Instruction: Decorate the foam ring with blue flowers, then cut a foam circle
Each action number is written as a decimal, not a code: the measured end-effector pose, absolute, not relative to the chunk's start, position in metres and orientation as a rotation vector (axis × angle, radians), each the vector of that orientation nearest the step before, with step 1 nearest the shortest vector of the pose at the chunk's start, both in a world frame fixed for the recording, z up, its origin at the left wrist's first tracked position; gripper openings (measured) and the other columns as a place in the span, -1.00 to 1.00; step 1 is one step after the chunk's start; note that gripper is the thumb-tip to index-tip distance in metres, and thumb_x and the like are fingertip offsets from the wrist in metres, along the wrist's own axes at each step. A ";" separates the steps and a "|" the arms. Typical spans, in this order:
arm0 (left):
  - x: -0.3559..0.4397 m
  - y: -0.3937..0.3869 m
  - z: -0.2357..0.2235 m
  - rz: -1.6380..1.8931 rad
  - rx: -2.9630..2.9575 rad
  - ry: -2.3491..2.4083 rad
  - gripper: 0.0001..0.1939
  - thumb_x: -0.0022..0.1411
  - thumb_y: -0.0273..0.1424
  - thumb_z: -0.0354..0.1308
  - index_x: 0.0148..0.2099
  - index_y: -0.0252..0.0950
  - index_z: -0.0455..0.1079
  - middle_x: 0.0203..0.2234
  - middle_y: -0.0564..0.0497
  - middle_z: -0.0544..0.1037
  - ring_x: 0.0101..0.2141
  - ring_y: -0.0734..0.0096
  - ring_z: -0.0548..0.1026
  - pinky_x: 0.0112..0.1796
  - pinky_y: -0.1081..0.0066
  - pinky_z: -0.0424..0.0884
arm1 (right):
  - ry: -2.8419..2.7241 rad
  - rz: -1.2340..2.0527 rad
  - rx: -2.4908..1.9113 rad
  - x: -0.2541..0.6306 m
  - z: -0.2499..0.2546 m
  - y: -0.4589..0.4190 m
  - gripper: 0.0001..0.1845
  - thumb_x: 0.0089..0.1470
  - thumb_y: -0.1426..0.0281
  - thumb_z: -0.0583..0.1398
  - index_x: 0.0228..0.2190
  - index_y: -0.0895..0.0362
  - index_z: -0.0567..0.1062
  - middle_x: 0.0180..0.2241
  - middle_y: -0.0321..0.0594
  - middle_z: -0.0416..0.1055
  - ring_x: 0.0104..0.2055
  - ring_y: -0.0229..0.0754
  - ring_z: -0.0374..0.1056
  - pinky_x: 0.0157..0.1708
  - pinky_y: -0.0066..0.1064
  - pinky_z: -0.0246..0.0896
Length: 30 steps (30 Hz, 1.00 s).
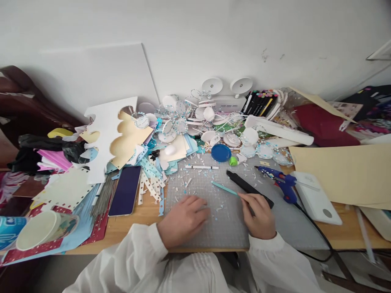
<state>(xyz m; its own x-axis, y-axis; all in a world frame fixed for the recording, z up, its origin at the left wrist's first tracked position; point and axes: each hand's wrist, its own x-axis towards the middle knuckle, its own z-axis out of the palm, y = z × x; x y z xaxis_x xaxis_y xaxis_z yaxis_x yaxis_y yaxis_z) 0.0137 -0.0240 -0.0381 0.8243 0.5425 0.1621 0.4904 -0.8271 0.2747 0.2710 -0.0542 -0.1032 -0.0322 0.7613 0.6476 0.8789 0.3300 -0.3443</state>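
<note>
My right hand (pixel 258 215) pinches one end of a slim light-blue stick (pixel 224 188), its other end pointing left over the grey cutting mat (pixel 195 232). Whether the stick is a tool or a rolled strip I cannot make out. My left hand (pixel 185 219) lies loosely over the mat, fingers a little bent and apart, with nothing visible in it. Just behind the right hand is a long black bar-shaped object (pixel 249 187). A white pen (pixel 201 167) lies farther back, among paper scraps.
A blue glue gun (pixel 284 183) with its cable lies right, against a white device (pixel 317 199). A phone (pixel 125 191) and paper cup (pixel 39 232) stand left. Behind are a blue lid (pixel 221 153), piled white discs (pixel 207 114) with beads, and markers (pixel 259 103).
</note>
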 end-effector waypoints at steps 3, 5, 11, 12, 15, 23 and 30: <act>0.045 -0.022 -0.048 0.212 2.828 0.637 -0.78 0.21 -0.31 0.16 -0.12 -0.29 0.34 -0.17 -0.04 0.46 -0.19 0.26 0.41 -0.19 0.28 0.33 | -1.624 -0.238 -1.460 0.271 -0.100 -0.057 -0.80 0.08 0.57 0.18 -0.26 0.12 0.52 -0.42 -0.20 0.42 -0.38 -0.20 0.34 -0.31 -0.33 0.27; 0.055 -0.019 -0.054 0.215 2.828 0.634 -0.80 0.22 -0.31 0.15 -0.14 -0.28 0.34 -0.23 -0.02 0.46 -0.22 0.28 0.40 -0.22 0.29 0.31 | -1.546 -0.227 -1.462 0.270 -0.098 -0.059 -0.80 0.06 0.57 0.19 -0.27 0.11 0.53 -0.44 -0.22 0.43 -0.42 -0.23 0.34 -0.35 -0.36 0.27; 0.070 -0.004 -0.056 0.338 2.701 0.956 -0.76 0.29 -0.26 0.06 -0.09 -0.29 0.31 -0.23 -0.05 0.44 -0.21 0.25 0.38 -0.21 0.27 0.29 | -1.402 -0.057 -1.435 0.272 -0.093 -0.060 -0.86 0.06 0.52 0.21 -0.33 0.09 0.56 -0.45 -0.24 0.48 -0.45 -0.24 0.36 -0.41 -0.38 0.28; 0.073 -0.002 -0.055 0.334 2.702 0.962 -0.73 0.27 -0.23 0.08 -0.08 -0.30 0.31 -0.23 -0.06 0.43 -0.20 0.24 0.38 -0.21 0.26 0.28 | -1.383 -0.043 -1.443 0.273 -0.093 -0.059 -0.87 0.07 0.51 0.22 -0.34 0.09 0.56 -0.45 -0.23 0.48 -0.45 -0.23 0.37 -0.41 -0.37 0.28; 0.082 0.001 -0.054 0.290 2.740 0.898 -0.72 0.20 -0.20 0.17 -0.14 -0.29 0.34 -0.25 -0.04 0.43 -0.22 0.24 0.37 -0.23 0.28 0.27 | -1.349 -0.035 -1.472 0.274 -0.092 -0.059 -0.89 0.08 0.48 0.22 -0.35 0.09 0.56 -0.45 -0.22 0.49 -0.45 -0.21 0.37 -0.42 -0.34 0.30; 0.090 0.000 -0.064 0.276 2.831 0.763 -0.88 0.31 -0.43 0.02 -0.29 -0.30 0.35 -0.31 -0.02 0.43 -0.28 0.29 0.35 -0.26 0.28 0.20 | -1.358 -0.101 -1.460 0.273 -0.092 -0.061 -0.86 0.06 0.51 0.23 -0.33 0.06 0.55 -0.45 -0.22 0.50 -0.44 -0.21 0.38 -0.41 -0.33 0.29; 0.064 0.013 -0.044 0.472 2.701 0.982 -0.80 0.38 -0.40 -0.11 -0.18 -0.28 0.33 -0.26 -0.02 0.46 -0.23 0.32 0.35 -0.20 0.28 0.21 | -1.480 -0.187 -1.430 0.272 -0.093 -0.061 -0.77 0.03 0.59 0.22 -0.30 0.06 0.55 -0.45 -0.25 0.49 -0.42 -0.23 0.37 -0.36 -0.33 0.25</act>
<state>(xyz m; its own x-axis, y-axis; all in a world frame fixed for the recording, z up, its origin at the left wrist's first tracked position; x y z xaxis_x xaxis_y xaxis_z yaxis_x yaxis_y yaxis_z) 0.0637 0.0129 -0.0442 0.7237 0.6541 0.2200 0.5807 -0.7494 0.3180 0.2720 -0.0606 -0.0925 0.2311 0.6513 0.7228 0.8109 0.2816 -0.5130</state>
